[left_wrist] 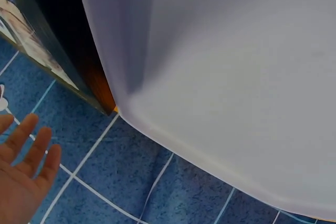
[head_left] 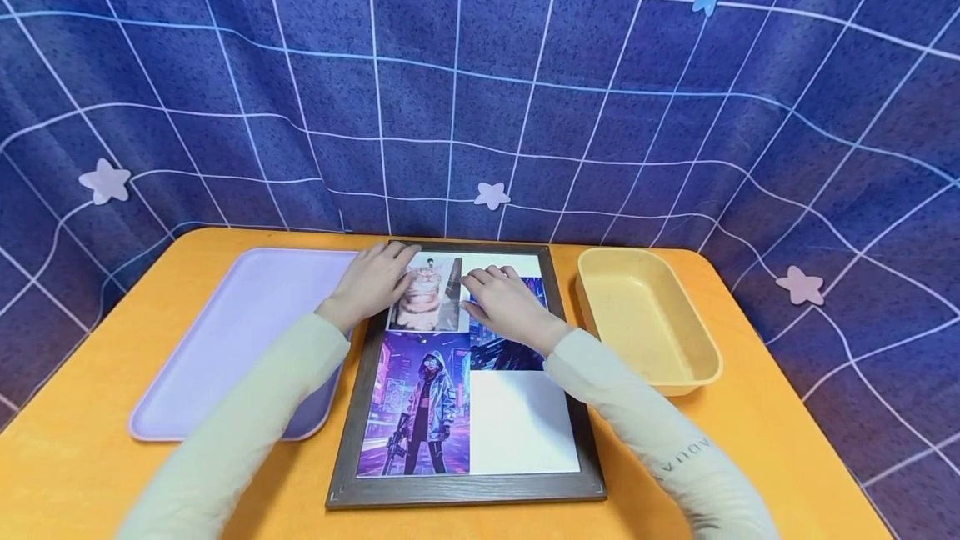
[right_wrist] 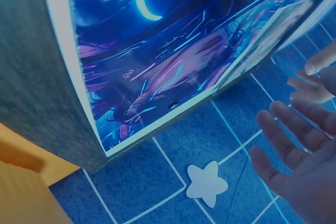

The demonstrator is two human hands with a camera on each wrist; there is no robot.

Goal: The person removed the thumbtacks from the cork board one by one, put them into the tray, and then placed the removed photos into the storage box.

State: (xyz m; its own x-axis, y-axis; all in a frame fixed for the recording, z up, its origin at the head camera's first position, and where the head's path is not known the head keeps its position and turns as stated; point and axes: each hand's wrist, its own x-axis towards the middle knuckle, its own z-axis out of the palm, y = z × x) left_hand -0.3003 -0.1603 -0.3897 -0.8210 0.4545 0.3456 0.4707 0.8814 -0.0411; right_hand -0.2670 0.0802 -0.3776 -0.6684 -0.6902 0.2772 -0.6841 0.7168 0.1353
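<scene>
A dark picture frame lies on the table around a white backing. At its upper left is a cat picture, and below that a picture of a hooded figure. A blue and purple picture lies at the upper right, partly hidden. My left hand is over the frame's upper left, fingers reaching to the cat picture's edge. My right hand reaches over the blue picture, fingertips near the cat picture's right edge. Both wrist views show loosely extended fingers gripping nothing. Exact fingertip contact is unclear.
A lavender tray lies left of the frame, close beside it. To the right stands a yellow bin. The orange table ends at a blue grid-patterned curtain with star shapes.
</scene>
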